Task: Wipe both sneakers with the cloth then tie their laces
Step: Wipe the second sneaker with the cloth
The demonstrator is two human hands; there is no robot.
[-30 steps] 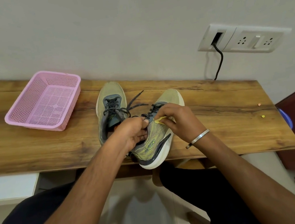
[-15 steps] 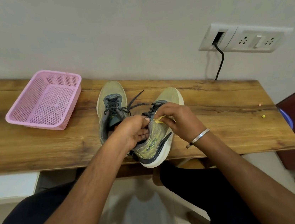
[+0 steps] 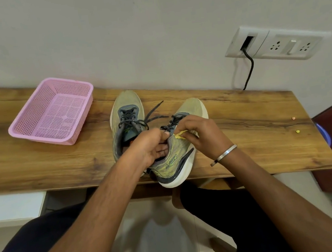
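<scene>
The left hand curled round the collar of the right sneaker, fingers tucked inside its opening. The right hand pinched a small yellow cloth against the shoe's knit mesh side, just beside the left hand's thumb. That sneaker's white foam heel hung over the worktop edge. Left of both hands lay the other sneaker, dark laces loose. Farther left sat a pink perforated plastic basket on the wood-grain surface.
</scene>
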